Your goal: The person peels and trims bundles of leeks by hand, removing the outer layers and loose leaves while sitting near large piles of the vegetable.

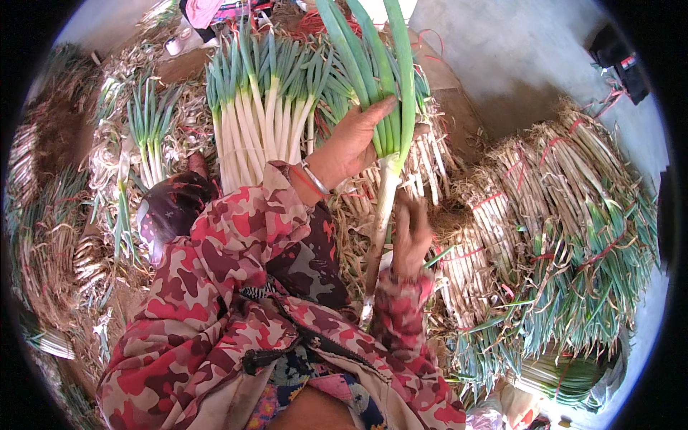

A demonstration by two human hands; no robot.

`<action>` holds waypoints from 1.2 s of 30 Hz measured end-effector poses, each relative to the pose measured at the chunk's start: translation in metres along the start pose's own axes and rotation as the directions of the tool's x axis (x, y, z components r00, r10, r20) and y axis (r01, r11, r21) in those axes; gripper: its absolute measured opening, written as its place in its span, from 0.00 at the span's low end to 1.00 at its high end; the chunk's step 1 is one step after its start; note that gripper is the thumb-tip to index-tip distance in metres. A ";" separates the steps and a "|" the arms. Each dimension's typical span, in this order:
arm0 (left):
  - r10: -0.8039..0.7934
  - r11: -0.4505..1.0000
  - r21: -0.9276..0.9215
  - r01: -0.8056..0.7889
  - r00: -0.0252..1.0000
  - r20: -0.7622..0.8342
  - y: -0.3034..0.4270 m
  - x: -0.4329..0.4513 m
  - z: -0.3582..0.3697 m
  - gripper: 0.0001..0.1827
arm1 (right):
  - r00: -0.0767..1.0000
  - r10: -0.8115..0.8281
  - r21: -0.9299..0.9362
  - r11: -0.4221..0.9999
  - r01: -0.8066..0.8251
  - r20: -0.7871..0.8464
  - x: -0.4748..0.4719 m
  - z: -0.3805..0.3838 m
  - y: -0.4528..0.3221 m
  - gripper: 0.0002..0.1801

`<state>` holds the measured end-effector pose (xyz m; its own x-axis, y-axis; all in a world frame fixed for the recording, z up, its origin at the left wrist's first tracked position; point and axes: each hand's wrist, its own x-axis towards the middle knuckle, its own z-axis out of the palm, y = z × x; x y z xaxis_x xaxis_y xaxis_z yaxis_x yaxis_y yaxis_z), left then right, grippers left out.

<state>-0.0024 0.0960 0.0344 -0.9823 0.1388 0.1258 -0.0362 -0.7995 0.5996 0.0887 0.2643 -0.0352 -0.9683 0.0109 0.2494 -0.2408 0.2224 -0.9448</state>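
Note:
A thick green onion [386, 199] stands roughly upright before me, its green leaves at the top and its pale stalk running down towards my jacket. My left hand [357, 134] is wrapped around the leaves just above where they meet the stalk. Beside the stalk, to its right, is my right hand [413, 231], blurred, with the fingers bent; whether it touches the onion or holds anything is unclear. Behind my left forearm lies a wide row of cleaned green onions [258, 123] with white stalks. A smaller cleaned bunch [152, 134] lies further left.
Tied bundles of unpeeled green onions [537, 199] with red ties are piled at the right. More unpeeled onions [48, 226] lie at the far left. Peeled husks [115, 156] cover the ground there. Red string [322, 22] and a white cup [173, 47] are at the top.

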 end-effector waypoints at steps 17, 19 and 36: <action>0.056 0.998 0.027 -0.051 0.970 -0.238 0.039 0.021 -0.022 0.15 | 0.999 -0.004 0.344 0.939 0.015 -0.032 -0.046 0.006 -0.009 0.13; 0.146 0.989 0.016 -0.145 0.987 -0.064 0.076 0.040 -0.059 0.15 | 0.986 0.057 0.290 0.952 -0.100 0.155 -0.067 -0.017 0.002 0.11; 0.232 0.973 0.044 -0.228 0.944 -0.233 0.063 0.039 -0.040 0.14 | 0.995 0.062 -0.003 0.998 -0.062 0.077 0.002 0.034 -0.013 0.27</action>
<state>-0.0508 0.0278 0.0455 -0.9789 -0.1905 0.0737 0.1968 -0.7836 0.5893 0.0873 0.2287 -0.0297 -0.9836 -0.0502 0.1730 -0.1799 0.2244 -0.9577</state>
